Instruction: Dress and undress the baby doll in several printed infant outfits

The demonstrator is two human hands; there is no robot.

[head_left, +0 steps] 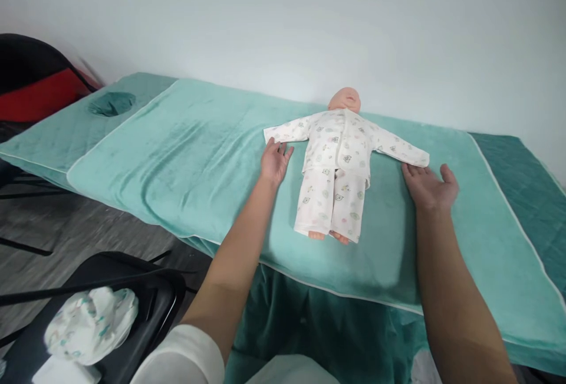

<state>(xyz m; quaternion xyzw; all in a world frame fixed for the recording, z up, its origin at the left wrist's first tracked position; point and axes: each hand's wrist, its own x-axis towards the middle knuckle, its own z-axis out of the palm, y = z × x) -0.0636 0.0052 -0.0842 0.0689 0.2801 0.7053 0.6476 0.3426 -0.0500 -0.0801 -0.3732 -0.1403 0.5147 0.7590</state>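
Note:
A baby doll (345,99) lies on its back on the green bed cover, its head toward the wall. It wears a white patterned long-sleeved top (336,139) and matching trousers (329,201), with its feet showing at the hems. Both sleeves are spread out sideways. My left hand (275,163) is palm up with fingers apart, fingertips at the cuff of the sleeve on the left. On the other side my right hand (430,186) lies palm up, its fingertips under the end of the other sleeve and its thumb apart. The doll's hands are hidden in the sleeves.
The massage bed (186,154) with a face hole (112,104) stands along a white wall. A black chair (163,289) at lower left bears a bundled patterned cloth (92,325) and a white folded item (66,370). Another black-and-red chair (42,92) is at far left.

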